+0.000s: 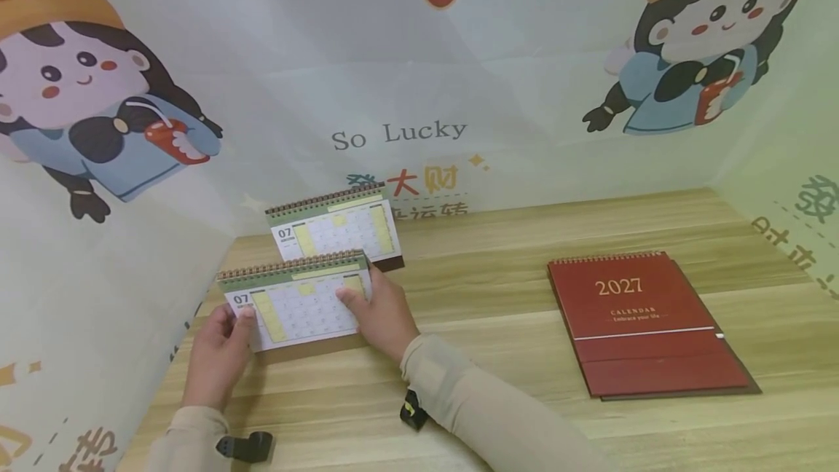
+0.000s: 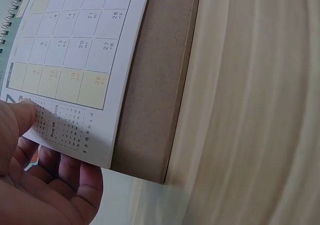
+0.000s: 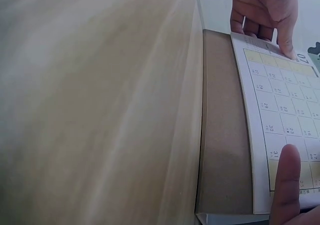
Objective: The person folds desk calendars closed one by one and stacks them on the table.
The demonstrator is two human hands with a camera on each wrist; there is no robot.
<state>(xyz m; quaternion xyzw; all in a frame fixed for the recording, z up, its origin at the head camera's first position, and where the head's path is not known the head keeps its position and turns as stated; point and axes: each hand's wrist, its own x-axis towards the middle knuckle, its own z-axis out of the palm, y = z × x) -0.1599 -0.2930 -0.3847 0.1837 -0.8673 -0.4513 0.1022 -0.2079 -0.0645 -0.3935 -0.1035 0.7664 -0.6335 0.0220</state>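
Note:
A spiral-bound desk calendar point(image 1: 301, 310) showing month 07 stands tilted on the table, held at both ends. My left hand point(image 1: 219, 348) grips its left side, thumb on the page and fingers behind. At the right end my right hand point(image 1: 387, 312) holds it, thumb on the front page; its other fingers are hidden behind. The brown cardboard base point(image 2: 155, 85) shows below the white pages in the left wrist view. Just behind stands a second desk calendar point(image 1: 347, 228), also at 07, partly covered by the front one.
A red 2027 calendar point(image 1: 629, 312) lies on the wood-grain table point(image 1: 485, 297) to the right. Printed cloth walls point(image 1: 295, 79) with cartoon figures enclose the table at the back and sides. Black wrist devices point(image 1: 245, 447) sit at both sleeves.

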